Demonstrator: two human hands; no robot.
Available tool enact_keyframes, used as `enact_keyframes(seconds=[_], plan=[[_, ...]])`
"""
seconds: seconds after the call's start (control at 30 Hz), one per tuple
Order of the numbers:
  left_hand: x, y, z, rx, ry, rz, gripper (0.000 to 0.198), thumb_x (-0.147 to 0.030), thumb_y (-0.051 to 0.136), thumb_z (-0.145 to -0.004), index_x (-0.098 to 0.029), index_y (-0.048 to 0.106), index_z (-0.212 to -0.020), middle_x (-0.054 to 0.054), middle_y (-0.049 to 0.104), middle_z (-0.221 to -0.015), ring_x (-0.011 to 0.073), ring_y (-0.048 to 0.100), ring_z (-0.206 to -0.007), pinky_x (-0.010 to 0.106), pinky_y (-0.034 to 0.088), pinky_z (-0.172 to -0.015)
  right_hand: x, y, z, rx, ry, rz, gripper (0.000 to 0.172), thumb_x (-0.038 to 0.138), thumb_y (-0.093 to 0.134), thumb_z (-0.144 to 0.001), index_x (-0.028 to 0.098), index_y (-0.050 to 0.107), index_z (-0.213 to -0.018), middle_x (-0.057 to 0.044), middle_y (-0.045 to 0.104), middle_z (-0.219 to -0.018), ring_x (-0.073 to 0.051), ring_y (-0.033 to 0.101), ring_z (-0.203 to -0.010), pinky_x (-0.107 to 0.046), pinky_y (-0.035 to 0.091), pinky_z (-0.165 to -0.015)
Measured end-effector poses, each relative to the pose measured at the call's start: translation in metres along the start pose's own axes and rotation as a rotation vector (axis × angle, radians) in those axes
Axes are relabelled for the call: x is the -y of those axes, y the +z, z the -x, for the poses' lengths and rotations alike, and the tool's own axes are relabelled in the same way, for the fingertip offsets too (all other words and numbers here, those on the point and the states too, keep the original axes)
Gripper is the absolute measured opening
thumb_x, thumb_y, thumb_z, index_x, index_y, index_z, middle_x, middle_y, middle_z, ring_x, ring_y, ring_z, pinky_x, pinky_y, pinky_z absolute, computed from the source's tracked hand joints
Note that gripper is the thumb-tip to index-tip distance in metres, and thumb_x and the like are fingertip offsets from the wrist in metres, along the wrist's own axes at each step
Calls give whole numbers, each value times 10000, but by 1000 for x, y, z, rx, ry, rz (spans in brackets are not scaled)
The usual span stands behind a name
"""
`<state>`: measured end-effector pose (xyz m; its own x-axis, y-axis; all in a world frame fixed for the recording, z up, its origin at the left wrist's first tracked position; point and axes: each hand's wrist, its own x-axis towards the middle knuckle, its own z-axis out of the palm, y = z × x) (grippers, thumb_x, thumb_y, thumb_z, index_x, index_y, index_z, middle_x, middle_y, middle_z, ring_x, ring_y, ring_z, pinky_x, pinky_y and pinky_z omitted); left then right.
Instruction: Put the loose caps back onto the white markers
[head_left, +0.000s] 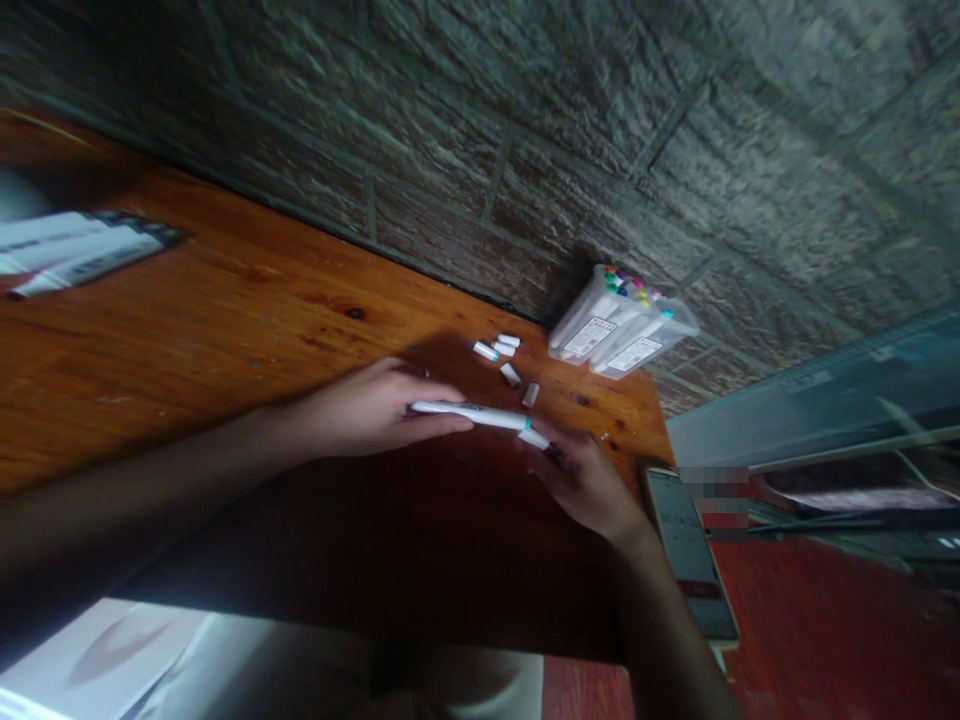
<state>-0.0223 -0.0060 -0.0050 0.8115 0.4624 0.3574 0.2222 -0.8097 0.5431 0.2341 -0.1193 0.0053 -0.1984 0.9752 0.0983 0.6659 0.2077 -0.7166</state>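
My left hand (394,405) pinches a white marker (487,415) with a teal band at its right end, thumb and fingers along the barrel. At that banded end my right hand (581,470) has its fingers closed on a small white cap (534,438), which sits at a slight angle against the marker. Just beyond the hands, several loose white caps (510,374) lie on the wooden table; one of them, a cap with a teal edge (485,351), is farther left.
Two clear plastic cases (622,325) with coloured markers stand against the stone wall (450,130). A phone (691,555) lies at the table's right edge. White packets (82,250) are at the far left of the wooden table (262,300).
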Motion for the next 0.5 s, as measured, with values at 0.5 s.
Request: enact_keyframes(seconds=[0.5], plan=[[0, 0, -1, 60, -19, -51, 323, -466, 535, -975, -246, 750, -1071, -7, 783, -981, 147, 710, -794, 223, 471, -740, 0, 1, 0, -1, 13, -25, 326, 338, 556, -967, 143, 688, -1193, -25, 699, -755, -122, 609, -588, -210, 455, -558]])
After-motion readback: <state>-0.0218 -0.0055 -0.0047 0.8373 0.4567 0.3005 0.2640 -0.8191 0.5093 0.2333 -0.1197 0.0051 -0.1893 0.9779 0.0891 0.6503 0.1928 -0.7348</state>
